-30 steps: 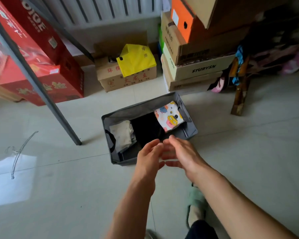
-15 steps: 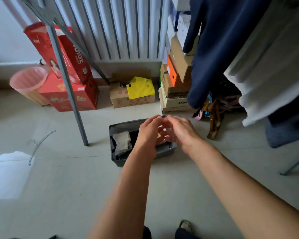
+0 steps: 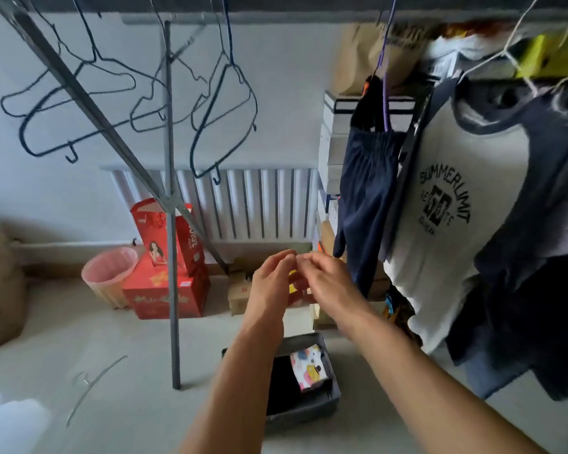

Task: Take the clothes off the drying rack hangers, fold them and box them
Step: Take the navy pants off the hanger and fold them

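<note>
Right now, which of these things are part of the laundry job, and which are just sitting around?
Part of the job:
- navy garment on the purple hanger
- white printed T-shirt
- empty hangers
- grey box holding a patterned folded piece
- left hand, right hand, both empty

Lying about:
- pink bin
- red cartons
- radiator
- loose hanger on the floor
</note>
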`<state>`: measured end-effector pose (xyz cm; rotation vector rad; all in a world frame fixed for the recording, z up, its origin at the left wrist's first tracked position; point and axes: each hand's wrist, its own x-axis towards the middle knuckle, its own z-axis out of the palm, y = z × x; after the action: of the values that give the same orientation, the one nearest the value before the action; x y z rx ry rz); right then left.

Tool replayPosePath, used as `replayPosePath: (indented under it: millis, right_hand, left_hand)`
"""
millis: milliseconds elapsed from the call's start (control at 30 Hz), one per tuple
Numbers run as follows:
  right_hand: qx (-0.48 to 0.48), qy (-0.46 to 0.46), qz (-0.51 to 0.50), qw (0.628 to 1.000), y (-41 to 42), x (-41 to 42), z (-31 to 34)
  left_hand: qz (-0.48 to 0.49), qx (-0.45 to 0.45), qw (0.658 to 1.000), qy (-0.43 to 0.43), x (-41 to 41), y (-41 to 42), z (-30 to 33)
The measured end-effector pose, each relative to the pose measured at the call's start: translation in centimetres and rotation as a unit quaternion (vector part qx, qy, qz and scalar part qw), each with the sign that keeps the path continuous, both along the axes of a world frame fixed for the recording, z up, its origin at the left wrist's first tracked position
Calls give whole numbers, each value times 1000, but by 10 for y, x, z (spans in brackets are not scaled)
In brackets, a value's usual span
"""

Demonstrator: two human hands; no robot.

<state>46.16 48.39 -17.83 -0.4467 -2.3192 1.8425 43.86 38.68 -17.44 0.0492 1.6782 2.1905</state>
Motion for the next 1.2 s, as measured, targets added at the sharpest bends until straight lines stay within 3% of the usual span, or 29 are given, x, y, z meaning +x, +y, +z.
replayPosePath:
  millis: [200,367,533,633,700,767,833,933,1067,1200]
  right_hand:
    - [130,59,-11,990,23,2,73]
    - [249,127,-70,958,40,4,122]
    - [264,169,-119,942,63,-3,153]
    - [271,229,-191,915,80,-7,172]
    - [311,211,-253,892,96,-12,186]
    - [334,116,-251,901,112,-24,196]
    - [305,59,-198,930,121,-37,198]
    - [233,73,-151,958,127,-52,195]
    - [149,132,-153,968,125,-52,194]
    - [99,182,-138,969,117,-51,206]
  left_hand:
    - [-44,28,996,69,-6,15,62]
    - [-74,59,987,130,-11,38,106]
    - [-89,68,978,176,-20,59,136]
    - [-105,16,971,216,-27,70,144]
    - [-128,-28,963,234,-31,80,148]
    - [-165,-76,948,260,-32,89,154]
    - [-182,-117,931,294,-31,95,159]
    - [-167,-183,898,363,-34,99,163]
    - [-165,-288,816,474,-37,93,167]
    - [-116,-318,784,521,-31,88,168]
